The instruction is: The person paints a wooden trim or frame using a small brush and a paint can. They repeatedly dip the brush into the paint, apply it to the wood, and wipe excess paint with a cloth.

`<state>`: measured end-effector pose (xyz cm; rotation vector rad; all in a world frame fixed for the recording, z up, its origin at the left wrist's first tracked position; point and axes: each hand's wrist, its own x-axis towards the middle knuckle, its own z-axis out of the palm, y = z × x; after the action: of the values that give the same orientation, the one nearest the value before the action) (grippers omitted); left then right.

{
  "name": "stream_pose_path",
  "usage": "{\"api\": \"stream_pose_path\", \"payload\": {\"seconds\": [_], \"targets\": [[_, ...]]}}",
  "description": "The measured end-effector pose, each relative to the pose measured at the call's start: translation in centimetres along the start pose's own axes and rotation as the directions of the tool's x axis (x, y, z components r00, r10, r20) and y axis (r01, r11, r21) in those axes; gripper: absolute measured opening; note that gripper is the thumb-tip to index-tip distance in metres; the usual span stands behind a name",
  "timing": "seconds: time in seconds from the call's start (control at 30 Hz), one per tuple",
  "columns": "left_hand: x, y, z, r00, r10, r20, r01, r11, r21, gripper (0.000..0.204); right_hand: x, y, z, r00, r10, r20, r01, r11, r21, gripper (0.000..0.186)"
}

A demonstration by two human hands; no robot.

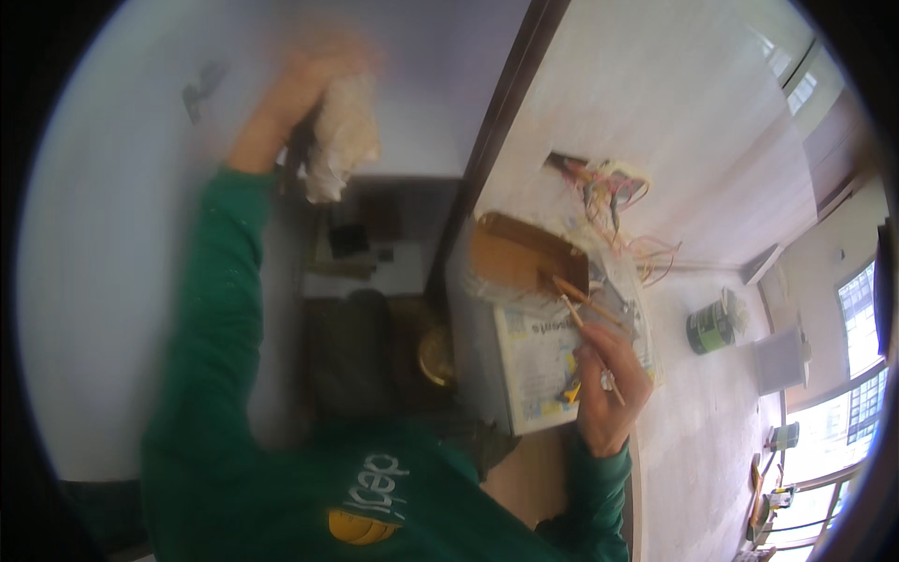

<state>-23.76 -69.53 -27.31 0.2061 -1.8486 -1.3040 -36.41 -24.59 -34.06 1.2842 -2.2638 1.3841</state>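
Observation:
My left hand [318,70], blurred by motion, is raised at the upper left in front of the pale wall. A crumpled off-white cloth [343,136] is gripped in it and hangs below the fingers. Lower down on the right, my right hand [613,384] pinches a thin pale stick [573,313]. The stick's upper end points toward an open tray [489,227] with a brown inside. A brown wooden handle [590,302] leans across the tray's corner. Under my right hand lies a printed sheet [529,365], like newspaper, with a small yellow and dark thing [568,386] on it.
Loose wires [613,192] stick out of a hole in the pale panel beyond the tray. A dark trim strip [501,103] divides the wall from that panel. On the right stand a green tub [714,328] and a white bucket [779,363]. A round brass-coloured object [435,358] is lower down.

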Motion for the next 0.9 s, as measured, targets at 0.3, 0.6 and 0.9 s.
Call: {"api": "stream_pose_path", "payload": {"seconds": [0.3,0.6,0.9], "targets": [[7.2,-4.3,1.9,0.931,-0.271,0.243,0.331,0.908,-0.256,0.039,-1.1,-0.6,3.1,0.947,0.267,-0.176,-0.218,0.942,0.255,0.017],[13.4,-10.2,1.2,0.89,-0.376,0.257,0.449,0.82,-0.356,0.044,3.0,-7.6,-2.1,0.848,-0.192,-0.494,0.249,0.967,0.051,0.025],[14.0,-16.0,0.3,0.837,-0.457,0.301,0.547,0.671,-0.501,0.067,18.1,-16.4,-2.6,0.603,-0.793,-0.094,0.591,0.522,-0.616,0.018]]}}
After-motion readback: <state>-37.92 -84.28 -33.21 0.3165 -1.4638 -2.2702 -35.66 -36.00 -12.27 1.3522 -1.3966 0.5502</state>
